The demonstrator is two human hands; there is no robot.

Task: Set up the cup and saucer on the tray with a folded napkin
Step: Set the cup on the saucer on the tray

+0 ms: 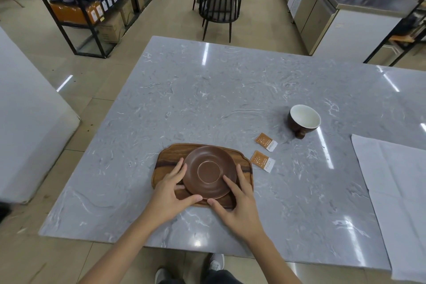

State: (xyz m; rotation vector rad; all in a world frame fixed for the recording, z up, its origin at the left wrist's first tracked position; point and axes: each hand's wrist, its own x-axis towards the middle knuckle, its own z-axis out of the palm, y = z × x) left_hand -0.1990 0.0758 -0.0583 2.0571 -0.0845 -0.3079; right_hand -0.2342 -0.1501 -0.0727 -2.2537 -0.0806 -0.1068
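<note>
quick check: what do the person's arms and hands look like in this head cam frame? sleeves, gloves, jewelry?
Both forearms are bare up to the frame's bottom edge: no sleeves in view. The left hand and right hand wear no gloves, and no rings, watch or wristbands are visible. Nails look short and unpainted. No markings or straps show on either arm. Below, dark trousers and grey sneakers are partly visible.

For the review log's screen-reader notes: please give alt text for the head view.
Both hands, left and right, touch a brown saucer on a wooden tray on a grey marble table. A cup, two sachets and an unfolded napkin lie to the right.
</note>
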